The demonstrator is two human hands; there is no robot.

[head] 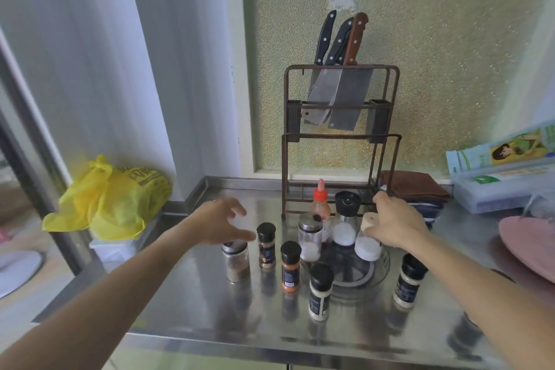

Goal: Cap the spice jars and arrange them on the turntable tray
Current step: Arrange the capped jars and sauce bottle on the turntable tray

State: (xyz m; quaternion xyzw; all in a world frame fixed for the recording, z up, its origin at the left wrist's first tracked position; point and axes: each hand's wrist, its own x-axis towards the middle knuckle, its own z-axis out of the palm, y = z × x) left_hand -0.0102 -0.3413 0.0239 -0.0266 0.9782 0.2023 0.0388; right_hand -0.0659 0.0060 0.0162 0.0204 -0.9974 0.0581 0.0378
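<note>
Here, on the steel counter [210,303], the left hand [220,221] hovers with fingers spread and empty just above a short metal-lidded jar [236,261], while the right hand [396,224] closes its fingers around the pale cap [370,221] of a white-filled jar [367,245] at the clear turntable tray [380,272]. A black-topped grinder [346,218], a steel-lidded shaker [310,236] and a red-capped sauce bottle [321,204] stand at the tray's back edge; four black-capped jars stand off it: dark [266,245], orange [290,266], and two pale ones [320,291] [409,281].
</note>
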